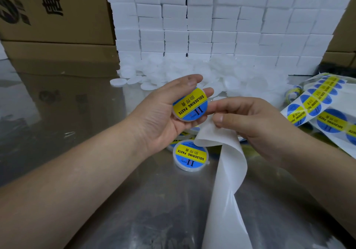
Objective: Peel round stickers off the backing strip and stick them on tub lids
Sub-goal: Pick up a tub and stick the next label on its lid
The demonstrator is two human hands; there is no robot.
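My left hand [159, 112] holds a round white tub lid [189, 104] with a blue-and-yellow "SOLDERING PASTE" sticker on its face. My right hand [250, 121] pinches the empty white backing strip [227, 171], which curls down toward the near edge. The right index fingertip touches the lid's right rim. A second stickered lid [190, 155] lies on the table just below my left hand, with more stickered lids partly hidden behind it. The strip with unpeeled round stickers [316, 104] runs off to the right.
A heap of plain white lids [192, 71] lies in front of a wall of stacked white boxes [221, 21]. Cardboard cartons [54, 14] stand at the back left and back right. The shiny metal table [67, 104] reflects them.
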